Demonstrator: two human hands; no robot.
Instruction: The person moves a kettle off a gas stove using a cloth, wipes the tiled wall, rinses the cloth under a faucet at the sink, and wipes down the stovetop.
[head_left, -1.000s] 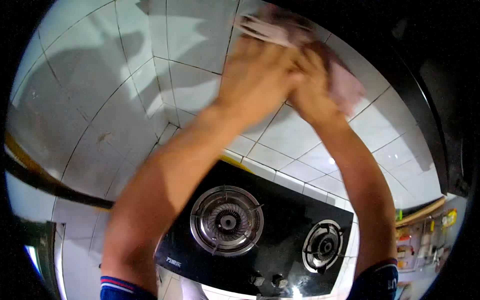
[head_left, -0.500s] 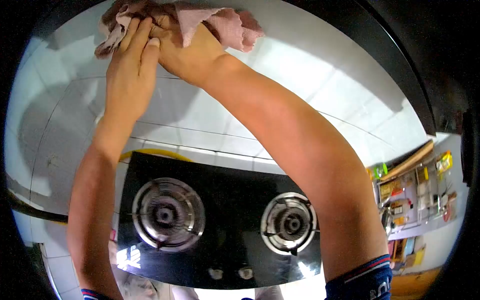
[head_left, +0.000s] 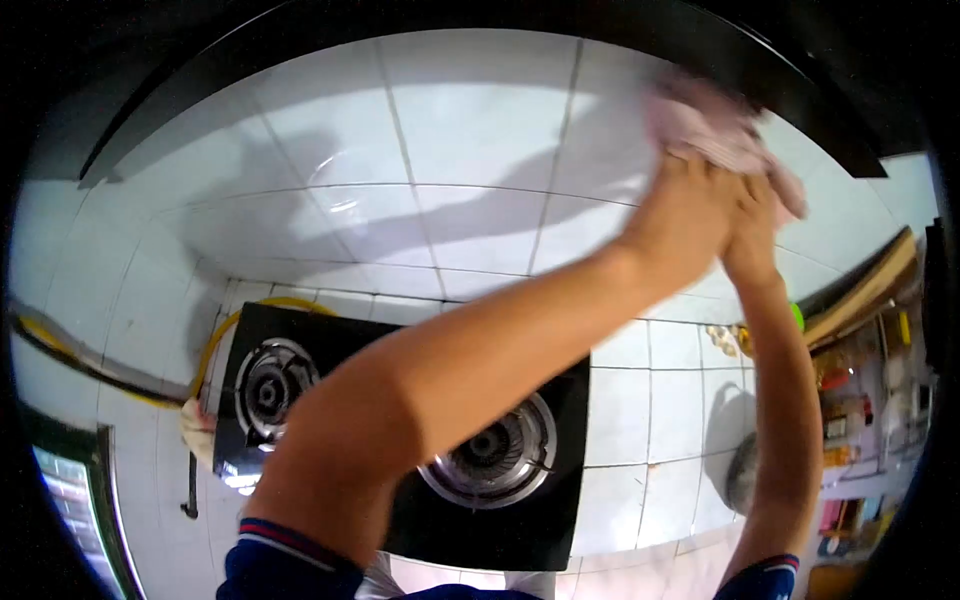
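A pink cloth [head_left: 722, 130], blurred by motion, lies against the white tiled wall [head_left: 480, 130] high on the right, just under the dark hood edge [head_left: 600, 25]. My left hand [head_left: 690, 210] reaches across the stove and presses the cloth, its fingers bent into the fabric. Close beside it, my right hand [head_left: 752, 228] is also on the cloth, with its fingertips partly hidden by the fabric and blur. Below my left arm stands a black two-burner gas stove [head_left: 420, 540]. That arm covers part of the glass top between the burners.
A yellow hose [head_left: 207, 350] curves round the stove's left side. Garlic-like bulbs [head_left: 722, 338] sit on the tiled counter [head_left: 620, 420] at right. A dark round pan [head_left: 742, 475] is partly behind my right forearm. Shelves with packets [head_left: 850, 410] stand far right.
Both hands and the cloth have moved from the upper left of the wall to the upper right. The view has shifted as well, and my left arm now crosses the stove.
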